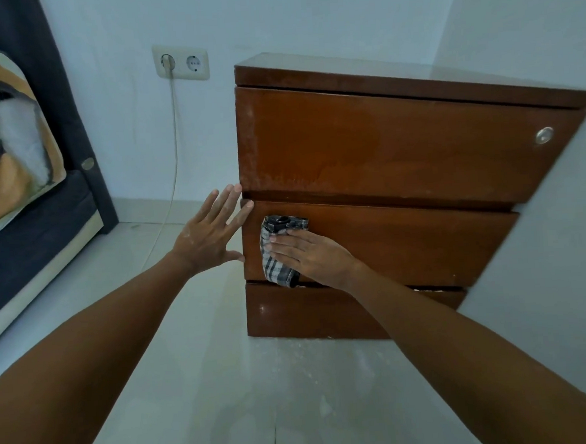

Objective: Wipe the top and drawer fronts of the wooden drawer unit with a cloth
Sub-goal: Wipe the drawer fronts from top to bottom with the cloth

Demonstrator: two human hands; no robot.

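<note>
- The right hand (pixel 312 255) lies flat with straight fingers, pressing the checked cloth (pixel 274 269) beneath it against the 2nd drawer front (pixel 406 245) of the wooden drawer unit (pixel 382 140).
- The left hand (pixel 210 233), released with fingers spread, touches the unit's left edge just beside the cloth.

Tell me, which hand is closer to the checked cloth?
Right. The right hand presses the checked cloth against the middle drawer front; the left hand touches the left edge of the unit, apart from the cloth.
</note>
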